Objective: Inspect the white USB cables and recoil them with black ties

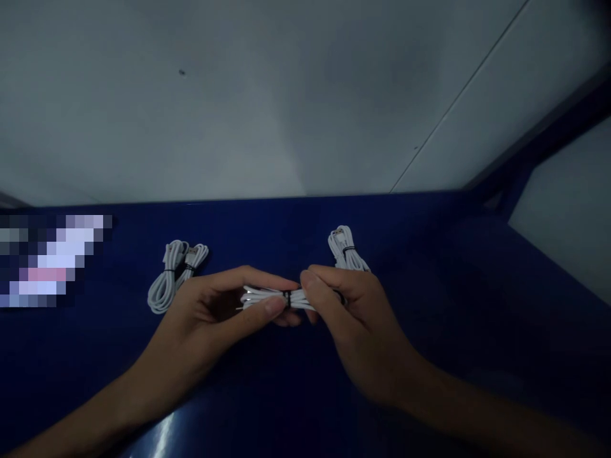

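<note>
Both hands hold one coiled white cable bundle (267, 297) over the dark blue table (267, 394). My left hand (214, 312) pinches its left half between thumb and fingers. My right hand (348, 312) grips its right half. A thin black tie (287, 298) wraps the bundle's middle, between my fingertips. Another tied white cable bundle (172, 273) lies on the table to the left of my left hand. A third white bundle (344, 248) lies just beyond my right hand, partly hidden by it.
A pale grey wall (286, 95) rises right behind the table's far edge. A blurred-out patch (48, 261) sits at the left. A dark blue frame bar (539, 152) runs up at the right.
</note>
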### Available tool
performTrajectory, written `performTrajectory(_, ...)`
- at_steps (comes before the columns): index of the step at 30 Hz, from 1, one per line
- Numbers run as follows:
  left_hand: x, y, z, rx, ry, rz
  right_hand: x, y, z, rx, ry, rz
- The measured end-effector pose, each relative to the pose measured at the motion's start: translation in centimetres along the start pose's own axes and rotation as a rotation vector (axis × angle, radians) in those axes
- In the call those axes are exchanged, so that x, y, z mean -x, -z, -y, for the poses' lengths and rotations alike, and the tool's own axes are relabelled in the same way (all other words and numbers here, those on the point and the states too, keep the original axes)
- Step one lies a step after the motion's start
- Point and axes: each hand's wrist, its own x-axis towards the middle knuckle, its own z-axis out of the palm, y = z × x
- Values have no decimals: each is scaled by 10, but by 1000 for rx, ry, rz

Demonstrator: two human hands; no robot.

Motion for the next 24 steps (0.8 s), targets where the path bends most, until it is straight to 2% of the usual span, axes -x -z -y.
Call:
performTrajectory(14,-1,-3,1,-54,-84,-4,2,-4,-4,114,150,-18)
performTrajectory(20,1,-2,1,-145,-114,-34,2,-5,-7,154,206,-19)
performTrajectory(24,2,-3,1,-254,-200,-93,2,-4,-3,151,150,-35)
